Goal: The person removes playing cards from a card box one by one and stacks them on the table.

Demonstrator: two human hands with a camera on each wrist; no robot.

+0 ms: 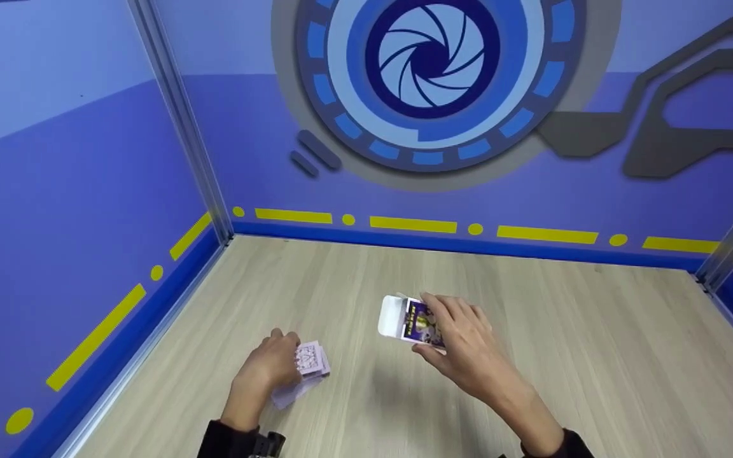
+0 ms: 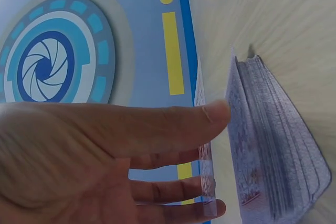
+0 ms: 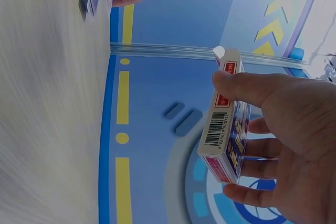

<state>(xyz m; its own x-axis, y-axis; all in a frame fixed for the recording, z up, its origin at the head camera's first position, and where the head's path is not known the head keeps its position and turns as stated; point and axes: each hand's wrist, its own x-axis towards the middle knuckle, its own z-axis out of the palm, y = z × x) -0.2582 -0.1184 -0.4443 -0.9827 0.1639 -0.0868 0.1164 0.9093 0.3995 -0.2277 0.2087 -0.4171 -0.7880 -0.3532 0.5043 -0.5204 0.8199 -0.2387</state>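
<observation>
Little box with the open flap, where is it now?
In the head view, it's just right of the middle: the little box is in the right hand, above the table, right of the cards.

The card box (image 1: 420,321) is white, purple and red; left of it, cards (image 1: 308,358) show a perhaps lilac pattern; beneath, a beige wood-grained table (image 1: 570,324); behind, a yellow-dashed blue wall (image 1: 239,146).

- Head: looks forward and down over the table (image 1: 354,280).
- Left wrist: sideways, close to the cards (image 2: 278,145).
- Right wrist: sideways, close to the box (image 3: 218,129).
- All three share the wall emblem (image 1: 433,58).
</observation>
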